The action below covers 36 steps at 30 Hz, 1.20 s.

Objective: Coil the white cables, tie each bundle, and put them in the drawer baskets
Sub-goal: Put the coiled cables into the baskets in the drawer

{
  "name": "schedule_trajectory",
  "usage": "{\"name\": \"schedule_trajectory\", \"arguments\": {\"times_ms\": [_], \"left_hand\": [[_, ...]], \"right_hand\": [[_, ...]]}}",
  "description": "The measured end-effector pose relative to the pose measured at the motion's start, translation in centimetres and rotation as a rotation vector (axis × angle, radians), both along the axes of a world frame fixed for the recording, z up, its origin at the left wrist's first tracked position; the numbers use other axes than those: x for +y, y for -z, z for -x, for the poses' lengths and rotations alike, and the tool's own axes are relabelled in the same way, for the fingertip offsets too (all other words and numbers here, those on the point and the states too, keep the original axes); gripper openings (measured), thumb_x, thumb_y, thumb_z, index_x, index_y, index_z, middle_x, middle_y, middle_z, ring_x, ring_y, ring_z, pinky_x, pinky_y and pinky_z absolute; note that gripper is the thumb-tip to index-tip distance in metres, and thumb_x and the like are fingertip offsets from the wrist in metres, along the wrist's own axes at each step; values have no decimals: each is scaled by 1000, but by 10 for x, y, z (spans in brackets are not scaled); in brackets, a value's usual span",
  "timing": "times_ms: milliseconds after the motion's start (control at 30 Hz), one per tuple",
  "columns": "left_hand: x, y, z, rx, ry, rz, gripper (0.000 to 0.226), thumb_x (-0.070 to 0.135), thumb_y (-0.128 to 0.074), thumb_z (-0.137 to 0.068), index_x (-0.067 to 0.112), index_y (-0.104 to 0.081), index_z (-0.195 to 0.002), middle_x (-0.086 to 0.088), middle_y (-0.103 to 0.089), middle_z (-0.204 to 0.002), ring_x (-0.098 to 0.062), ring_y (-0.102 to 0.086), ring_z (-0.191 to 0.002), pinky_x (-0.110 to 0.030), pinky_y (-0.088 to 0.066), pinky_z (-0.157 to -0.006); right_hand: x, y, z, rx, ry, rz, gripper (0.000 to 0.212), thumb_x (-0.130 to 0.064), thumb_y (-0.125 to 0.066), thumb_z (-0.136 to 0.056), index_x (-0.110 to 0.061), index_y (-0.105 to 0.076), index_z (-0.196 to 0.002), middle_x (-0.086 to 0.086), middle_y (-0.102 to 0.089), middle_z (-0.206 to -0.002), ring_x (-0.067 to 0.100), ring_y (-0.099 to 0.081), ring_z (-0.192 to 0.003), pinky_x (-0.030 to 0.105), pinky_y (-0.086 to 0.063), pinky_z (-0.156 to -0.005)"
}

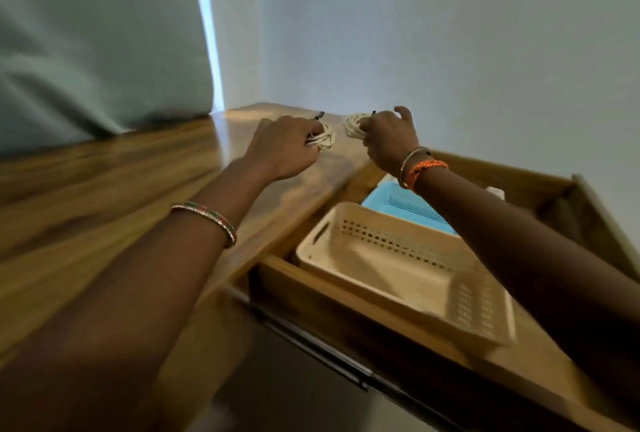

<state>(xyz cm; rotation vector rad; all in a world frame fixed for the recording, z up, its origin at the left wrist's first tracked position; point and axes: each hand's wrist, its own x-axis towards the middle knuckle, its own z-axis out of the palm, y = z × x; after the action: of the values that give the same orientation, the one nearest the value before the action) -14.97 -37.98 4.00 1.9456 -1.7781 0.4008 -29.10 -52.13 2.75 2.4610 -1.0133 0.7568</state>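
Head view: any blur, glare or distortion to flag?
Head view: motion blur smears the cream basket and wooden top; a bright light strip glares and reflects on the wood; the wide angle bends the drawer edges; the cable bundles are soft.

A polished brown wooden counter (104, 189) runs from the lower left toward a back corner, its surface glossy with soft reflections. Behind it hangs a pale grey-green curtain (97, 37); along the curtain's right edge a narrow strip of bright daylight (207, 26) shows. A plain, pale bluish-white wall (433, 33) fills the right side. The light is dim and cool.
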Motion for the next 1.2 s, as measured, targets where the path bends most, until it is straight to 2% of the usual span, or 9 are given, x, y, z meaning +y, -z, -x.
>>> {"name": "schedule_trajectory", "arguments": {"times_ms": [67,133,333,500,600,700,933,1100,1200], "left_hand": [[-6,9,42,-4,93,-55,34,26,-55,-85,23,-63,-118,-6,-64,-119,-28,-54,-113,-39,-38,-95],[-3,23,77,33,211,-141,37,28,-55,-82,20,-65,-117,-6,-66,-117,-25,-56,-108,-37,-41,-93],[6,76,120,-71,309,-489,33,23,-60,-81,23,-66,-113,2,-67,-110,-14,-58,-97,-30,-47,-78],[-11,97,123,49,286,-920,26,25,-64,-86,7,-69,-105,9,-64,-86,-13,-58,-86,-24,-45,-73],[-14,96,122,63,298,-918,34,34,-62,-87,12,-66,-113,2,-67,-108,-14,-60,-96,-26,-46,-82],[-8,81,113,150,324,-753,30,34,-59,-89,13,-68,-108,-2,-68,-109,-15,-61,-96,-33,-50,-87],[80,-8,58,180,-55,260,20,34,-52,-89,23,-68,-90,5,-61,-70,-15,-56,-72,-28,-43,-67],[240,-30,-19,359,-377,423,24,35,-54,-83,19,-72,-83,9,-45,-41,-8,-42,-43,-32,-52,-62],[358,-24,-50,372,-630,453,22,31,-54,-87,18,-71,-81,3,-51,-45,-9,-47,-39,-33,-51,-58]], "right_hand": [[-15,14,49,-29,-63,-95,17,0,-52,-79,-10,-65,-80,10,-66,-85,30,-62,-85,32,-41,-73],[-23,35,87,49,-111,-212,14,1,-56,-81,-8,-67,-82,9,-67,-86,27,-62,-79,31,-42,-63],[-44,79,124,287,25,-472,30,-14,-69,-81,-16,-70,-111,7,-69,-109,28,-62,-99,33,-49,-83],[-44,88,111,485,115,-805,8,-19,-62,-85,-18,-70,-87,2,-62,-96,19,-57,-90,32,-45,-79],[-43,86,106,493,145,-772,21,-15,-59,-87,-6,-70,-103,10,-65,-106,20,-57,-90,32,-46,-79],[-38,69,102,235,158,-554,21,-13,-56,-88,-8,-69,-103,11,-67,-108,26,-63,-90,38,-55,-80],[84,-21,10,-277,-338,-39,21,-13,-49,-81,-14,-70,-76,13,-69,-78,35,-59,-78,35,-48,-69],[224,-50,-86,-283,-787,-77,22,-11,-45,-68,-14,-68,-65,9,-68,-67,34,-59,-68,36,-50,-62],[311,-47,-135,-178,-1019,-180,19,-7,-52,-70,-14,-69,-67,7,-69,-70,30,-61,-72,34,-50,-67]]}}
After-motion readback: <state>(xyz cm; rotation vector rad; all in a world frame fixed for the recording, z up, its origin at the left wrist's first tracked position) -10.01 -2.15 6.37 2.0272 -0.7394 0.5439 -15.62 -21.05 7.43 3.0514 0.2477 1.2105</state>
